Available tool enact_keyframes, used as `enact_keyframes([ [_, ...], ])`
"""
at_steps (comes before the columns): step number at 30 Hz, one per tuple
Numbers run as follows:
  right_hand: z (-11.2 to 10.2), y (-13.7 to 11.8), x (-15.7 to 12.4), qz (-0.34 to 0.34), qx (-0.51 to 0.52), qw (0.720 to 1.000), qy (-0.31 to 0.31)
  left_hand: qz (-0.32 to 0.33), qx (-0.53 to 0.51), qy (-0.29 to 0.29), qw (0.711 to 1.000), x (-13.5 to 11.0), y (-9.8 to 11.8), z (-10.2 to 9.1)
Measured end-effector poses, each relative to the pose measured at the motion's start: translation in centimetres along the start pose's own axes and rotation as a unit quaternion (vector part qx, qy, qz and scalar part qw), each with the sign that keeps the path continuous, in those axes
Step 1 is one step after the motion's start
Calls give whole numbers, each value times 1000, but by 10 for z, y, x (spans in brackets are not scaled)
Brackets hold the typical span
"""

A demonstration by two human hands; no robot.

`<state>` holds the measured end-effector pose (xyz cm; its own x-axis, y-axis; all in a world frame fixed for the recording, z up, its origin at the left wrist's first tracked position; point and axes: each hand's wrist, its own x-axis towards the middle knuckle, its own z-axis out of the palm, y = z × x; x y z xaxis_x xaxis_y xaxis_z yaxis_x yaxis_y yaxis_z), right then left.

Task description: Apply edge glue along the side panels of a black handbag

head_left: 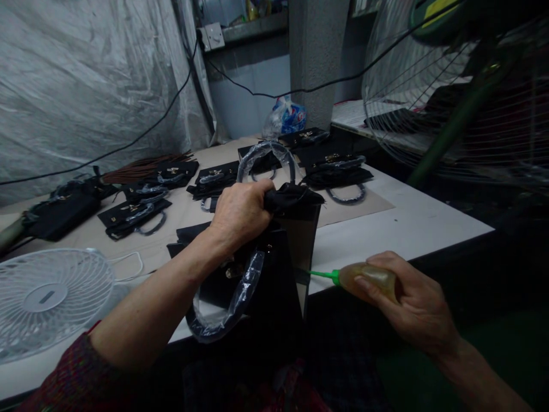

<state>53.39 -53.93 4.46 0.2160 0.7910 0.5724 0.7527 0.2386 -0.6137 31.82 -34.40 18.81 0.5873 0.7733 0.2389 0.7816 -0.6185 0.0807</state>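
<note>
A black handbag (266, 274) stands at the table's front edge, its two handles wrapped in clear plastic. One handle hangs down the front and the other arches up behind. My left hand (242, 213) is closed on the bag's top edge, where black fabric bunches up. In my right hand (412, 297) is a squeeze glue bottle (369, 280) with amber contents and a thin green nozzle. The bottle lies sideways, its tip at the bag's right side panel beside a small dark strip. Whether the tip touches the panel I cannot tell.
Several similar black bags (343, 171) lie across the table (429, 223). A white fan (47, 297) sits at left, and a large caged fan (446, 109) stands at right. Brown strips (141, 167) and a plastic bag (287, 117) are at the back. A black cable (317, 90) crosses above.
</note>
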Motion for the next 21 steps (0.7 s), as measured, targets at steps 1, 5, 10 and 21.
enact_keyframes([
  [1, 0, 0, 0, -4, 0, 1000, 4, -2, 1, 5, 1000, -1, 0, 0],
  [5, 0, 0, 0, -24, 23, 999, -44, -3, 3, 26, 1000, -3, 2, 2],
  [10, 1, 2, 2, -58, 10, 998, 11, -9, -6, 37, 999, -5, 3, 3],
  [21, -2, -4, -2, 26, 20, 999, -33, 1, -9, 65, 998, -13, 2, 1],
])
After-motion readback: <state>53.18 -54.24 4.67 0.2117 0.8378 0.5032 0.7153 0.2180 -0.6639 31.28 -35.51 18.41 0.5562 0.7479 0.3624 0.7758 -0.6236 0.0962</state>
